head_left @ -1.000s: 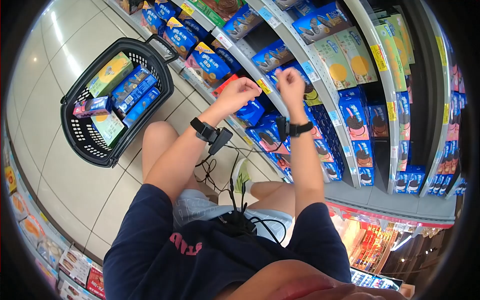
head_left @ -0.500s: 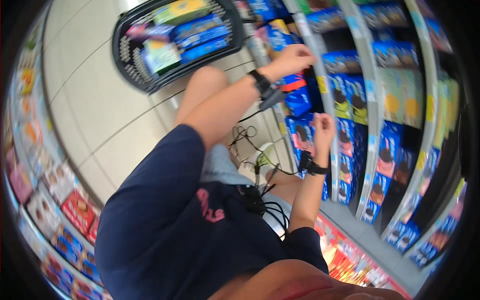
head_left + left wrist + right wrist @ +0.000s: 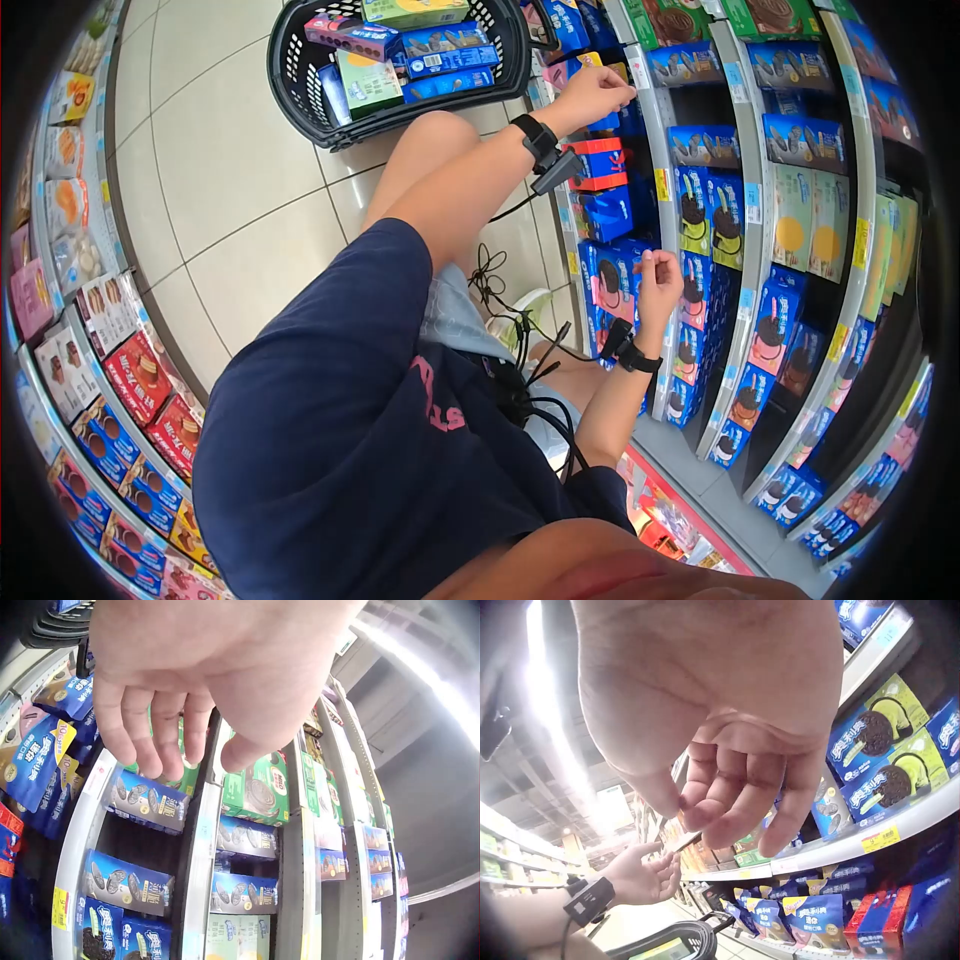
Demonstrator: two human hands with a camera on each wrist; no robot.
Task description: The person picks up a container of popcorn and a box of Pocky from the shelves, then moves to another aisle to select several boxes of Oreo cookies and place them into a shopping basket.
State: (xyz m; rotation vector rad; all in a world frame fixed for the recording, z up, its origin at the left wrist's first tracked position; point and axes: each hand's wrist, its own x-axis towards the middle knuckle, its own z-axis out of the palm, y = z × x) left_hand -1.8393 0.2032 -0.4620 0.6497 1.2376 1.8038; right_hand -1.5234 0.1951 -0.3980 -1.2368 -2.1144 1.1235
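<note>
Beside the shelf front, my left hand (image 3: 597, 97) hangs in the air with loosely bent fingers and holds nothing. In the left wrist view the same hand (image 3: 210, 682) hangs before green boxes (image 3: 259, 787) and blue biscuit boxes (image 3: 154, 801). Lower along the shelves, my right hand (image 3: 660, 285) is raised and empty, its fingers loosely curled, near pink-and-blue boxes (image 3: 612, 280). The right wrist view has this hand (image 3: 720, 712) close up, with green-and-blue biscuit boxes (image 3: 889, 787) to its right.
A black basket (image 3: 345, 135) with several boxes stands on the tiled floor (image 3: 235, 190), left of the shelves. A red box (image 3: 600, 165) and a blue box (image 3: 607, 213) lie on the lowest shelf. Another stocked shelf (image 3: 75, 330) runs along the far left. Cables hang between the wrists.
The head view has turned, so the basket and shelves sit elsewhere in it. My hands have moved farther apart, the left toward the basket end of the shelf, the right toward the other end. Both remain empty.
</note>
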